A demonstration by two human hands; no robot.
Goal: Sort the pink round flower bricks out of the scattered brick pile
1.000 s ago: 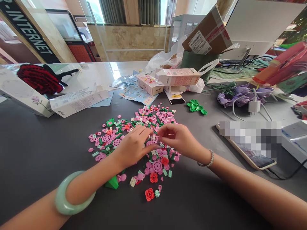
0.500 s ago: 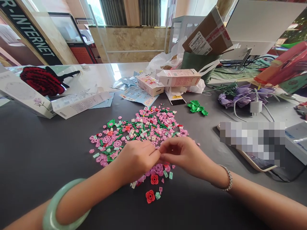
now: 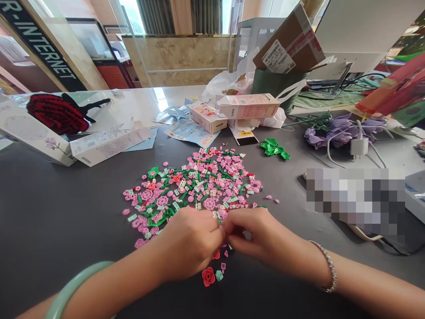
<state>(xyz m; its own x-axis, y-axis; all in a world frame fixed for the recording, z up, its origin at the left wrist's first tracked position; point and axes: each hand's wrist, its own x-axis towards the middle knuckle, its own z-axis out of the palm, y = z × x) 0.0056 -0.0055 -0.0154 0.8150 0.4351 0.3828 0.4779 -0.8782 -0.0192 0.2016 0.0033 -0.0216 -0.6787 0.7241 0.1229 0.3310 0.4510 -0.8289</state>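
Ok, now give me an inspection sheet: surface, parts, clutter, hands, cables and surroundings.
Surface: dark table, its middle strewn with small pieces.
Job's things: mostly pink and green pieces, some red, loosely spread; green cluster set apart at right.
Clutter: pink carton, white box, purple flowers.
Hands: left hand and right hand close together over the spread's near side; anything pinched is hidden.
Cables: corded white charger by the flowers; dark cable at right.
Surroundings: brown cardboard box, monitor, curtains behind.
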